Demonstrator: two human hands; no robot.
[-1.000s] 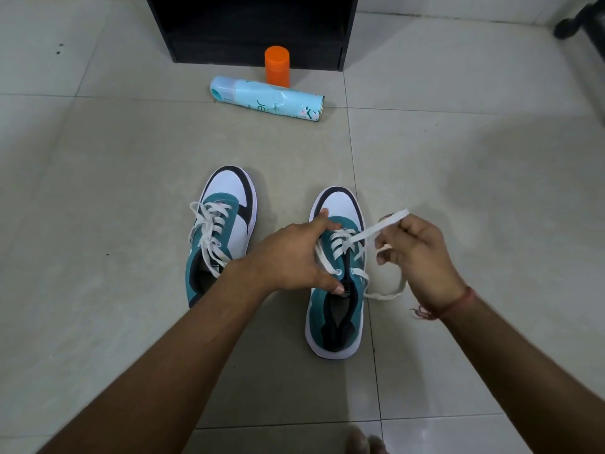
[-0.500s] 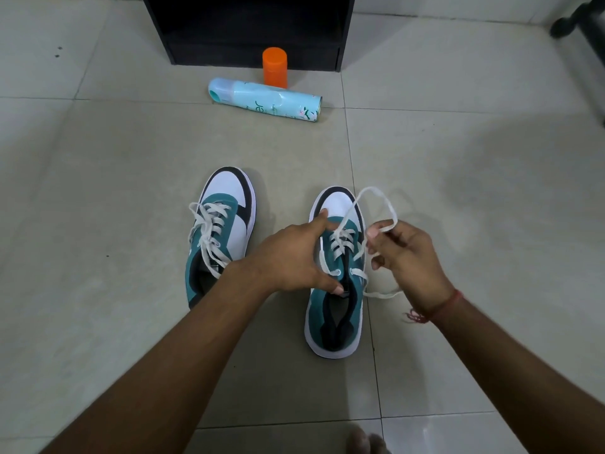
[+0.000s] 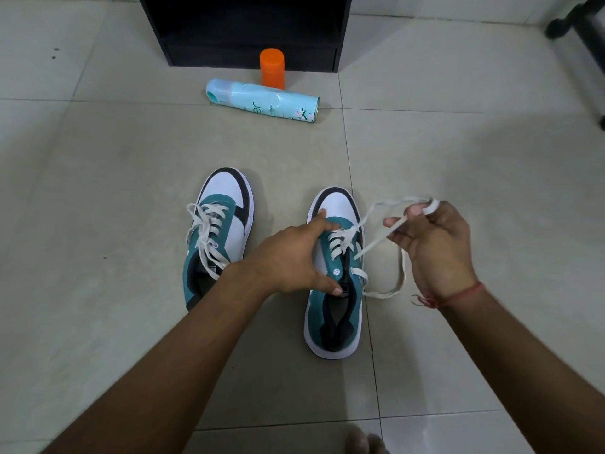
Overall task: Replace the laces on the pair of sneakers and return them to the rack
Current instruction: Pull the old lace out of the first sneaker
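While right sneaker [image 3: 334, 273] is steadied on floor [image 3: 98, 224] by left hand [image 3: 291, 260], fingers spread across its upper, curled over tongue edge, lace [image 3: 401, 276] is pinched in curled fingers [image 3: 414, 213] of right hand [image 3: 432, 247], loop drawn clear of eyelets, judged for threading. Left sneaker [image 3: 217, 237] noted just beside, laced. Rack [image 3: 245, 27] noted at far floor edge; spray can [image 3: 262, 99], orange cap [image 3: 272, 68] found lying in return path.
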